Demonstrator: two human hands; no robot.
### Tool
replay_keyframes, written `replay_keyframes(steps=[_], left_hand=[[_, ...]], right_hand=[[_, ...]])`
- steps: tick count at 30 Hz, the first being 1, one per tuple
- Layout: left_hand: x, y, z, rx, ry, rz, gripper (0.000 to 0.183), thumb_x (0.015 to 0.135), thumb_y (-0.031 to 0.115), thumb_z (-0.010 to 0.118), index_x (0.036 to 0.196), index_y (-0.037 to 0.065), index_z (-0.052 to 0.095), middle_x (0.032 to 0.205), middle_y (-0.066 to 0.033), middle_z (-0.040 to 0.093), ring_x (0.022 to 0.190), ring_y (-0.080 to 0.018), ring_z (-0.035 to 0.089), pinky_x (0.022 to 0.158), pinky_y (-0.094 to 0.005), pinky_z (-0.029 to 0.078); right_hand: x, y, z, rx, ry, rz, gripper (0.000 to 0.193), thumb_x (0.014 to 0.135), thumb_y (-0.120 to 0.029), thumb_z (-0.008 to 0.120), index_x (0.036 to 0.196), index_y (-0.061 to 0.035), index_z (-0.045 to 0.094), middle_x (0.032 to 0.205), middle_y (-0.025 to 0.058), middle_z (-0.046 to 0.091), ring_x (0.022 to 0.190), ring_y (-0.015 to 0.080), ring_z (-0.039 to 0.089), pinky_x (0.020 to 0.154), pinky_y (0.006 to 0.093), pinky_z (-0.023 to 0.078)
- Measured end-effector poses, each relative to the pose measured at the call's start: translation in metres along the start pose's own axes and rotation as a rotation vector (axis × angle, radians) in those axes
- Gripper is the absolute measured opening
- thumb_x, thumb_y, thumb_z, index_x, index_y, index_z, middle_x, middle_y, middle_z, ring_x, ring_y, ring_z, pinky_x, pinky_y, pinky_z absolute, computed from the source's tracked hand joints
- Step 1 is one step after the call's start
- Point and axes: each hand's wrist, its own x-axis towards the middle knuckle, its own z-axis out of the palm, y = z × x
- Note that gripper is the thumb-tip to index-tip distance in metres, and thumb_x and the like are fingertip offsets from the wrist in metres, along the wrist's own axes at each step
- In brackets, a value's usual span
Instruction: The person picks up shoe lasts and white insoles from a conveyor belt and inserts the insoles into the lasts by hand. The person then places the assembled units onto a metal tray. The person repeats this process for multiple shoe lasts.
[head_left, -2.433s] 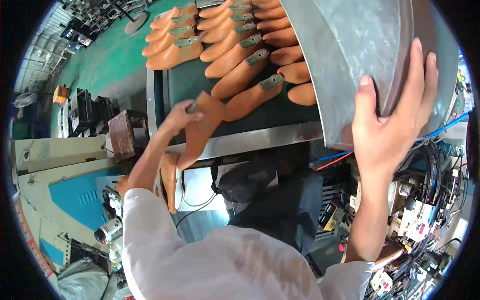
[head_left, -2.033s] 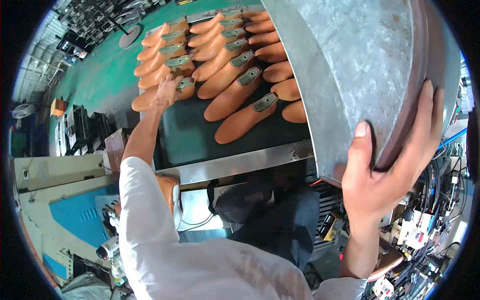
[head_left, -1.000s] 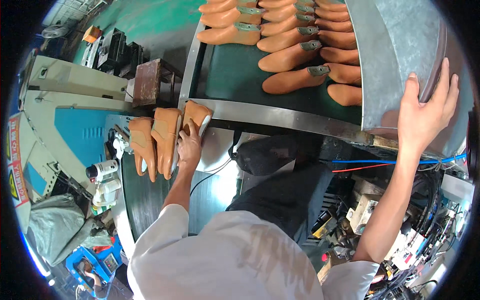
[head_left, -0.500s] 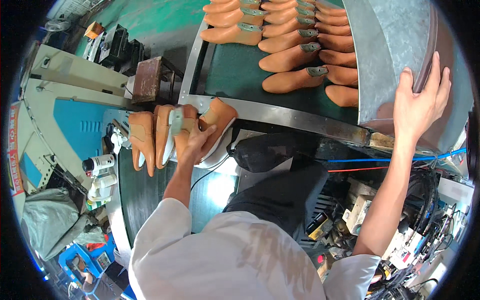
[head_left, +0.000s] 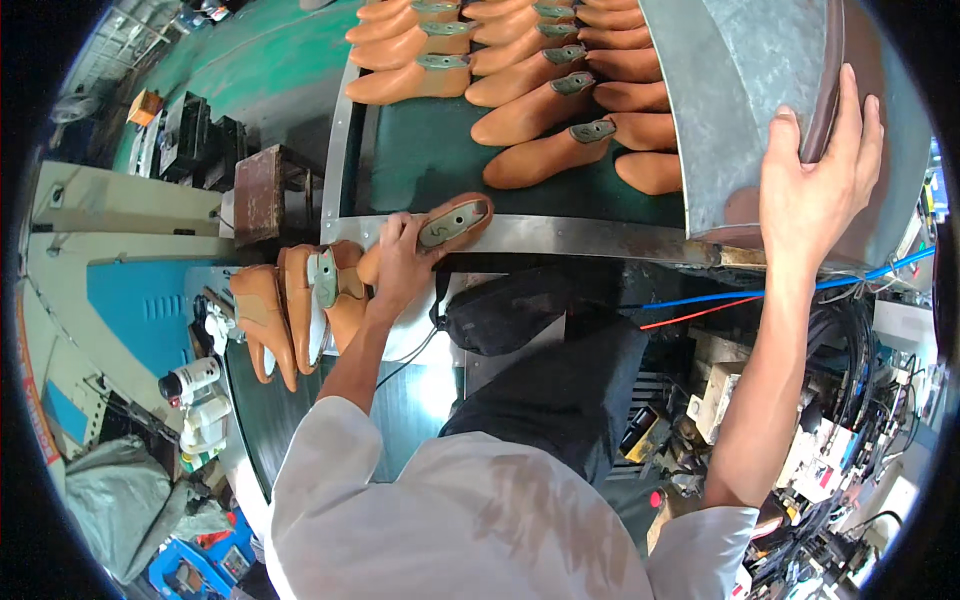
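Observation:
My left hand (head_left: 405, 262) is closed round a tan leather shoe upper on a last (head_left: 466, 222), held at the front edge of the green belt. The green top of its last, with a hole in it, faces up. Just left of it, several tan shoes on lasts (head_left: 262, 310) stand close together, toes toward me, some with white soles showing. My right hand (head_left: 815, 190) lies with fingers apart on a grey sheet-metal hood (head_left: 710, 110), across its brown-trimmed edge. The palm side is hidden.
Rows of tan shoe uppers on lasts (head_left: 545, 158) lie on the green conveyor belt (head_left: 420, 150), behind its metal rail (head_left: 560, 230). A black pouch (head_left: 505, 318) hangs at my waist. Bottles (head_left: 195, 380) stand at the left; blue hose (head_left: 700, 297) and cables run at the right.
My left hand has lifted the shoe away from the group and tilted it, so the last's top now shows. The right hand stays on the hood. The whole view has shifted slightly.

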Motion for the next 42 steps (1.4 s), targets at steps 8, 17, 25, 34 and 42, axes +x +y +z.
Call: replay_keyframes(steps=[8, 17, 25, 34, 42], left_hand=[[0.121, -0.056, 0.015, 0.061, 0.061, 0.210, 0.063, 0.070, 0.007, 0.093, 0.128, 0.004, 0.070, 0.118, -0.0158, 0.060, 0.114, -0.0395, 0.057, 0.099, -0.0491, 0.049], [0.262, -0.122, 0.043, 0.277, -0.164, 0.186, 0.058, 0.077, 0.007, 0.085, 0.132, 0.003, 0.069, 0.125, -0.0182, 0.064, 0.122, -0.0426, 0.059, 0.107, -0.0490, 0.051], [0.241, -0.121, 0.035, 0.346, -0.134, 0.209, 0.055, 0.090, 0.011, 0.074, 0.143, 0.001, 0.061, 0.138, -0.0242, 0.064, 0.125, -0.0408, 0.064, 0.107, -0.0514, 0.051], [-0.059, -0.188, -0.097, -0.127, -0.014, -0.376, 0.058, 0.101, 0.047, 0.074, 0.133, -0.002, 0.069, 0.119, -0.0297, 0.073, 0.107, -0.0450, 0.073, 0.106, -0.0456, 0.053], [-0.122, -0.123, -0.073, 0.247, 0.033, -0.671, 0.077, 0.085, 0.034, 0.089, 0.141, -0.006, 0.052, 0.132, -0.0386, 0.062, 0.122, -0.0490, 0.065, 0.103, -0.0497, 0.055]], right_hand=[[0.003, -0.010, -0.005, 0.025, -0.051, 0.074, 0.070, 0.087, -0.017, 0.077, 0.154, -0.0165, 0.060, 0.158, 0.0288, 0.050, 0.149, 0.0492, 0.044, 0.124, 0.0591, 0.035], [0.007, -0.013, -0.012, 0.004, -0.083, 0.126, 0.070, 0.087, -0.008, 0.076, 0.155, -0.0118, 0.058, 0.161, 0.0238, 0.050, 0.152, 0.0430, 0.043, 0.125, 0.0541, 0.036], [-0.001, -0.002, -0.011, -0.018, -0.041, 0.099, 0.069, 0.086, -0.012, 0.076, 0.154, -0.0192, 0.062, 0.160, 0.0235, 0.050, 0.151, 0.0441, 0.044, 0.124, 0.0564, 0.036], [0.003, 0.010, -0.004, -0.046, 0.028, -0.053, 0.064, 0.085, -0.025, 0.080, 0.147, -0.0168, 0.067, 0.144, 0.0311, 0.062, 0.136, 0.0484, 0.059, 0.114, 0.0568, 0.046], [0.006, -0.005, -0.001, -0.014, 0.015, -0.014, 0.062, 0.089, -0.027, 0.079, 0.148, -0.0183, 0.066, 0.150, 0.0298, 0.059, 0.142, 0.0456, 0.055, 0.118, 0.0556, 0.043]])
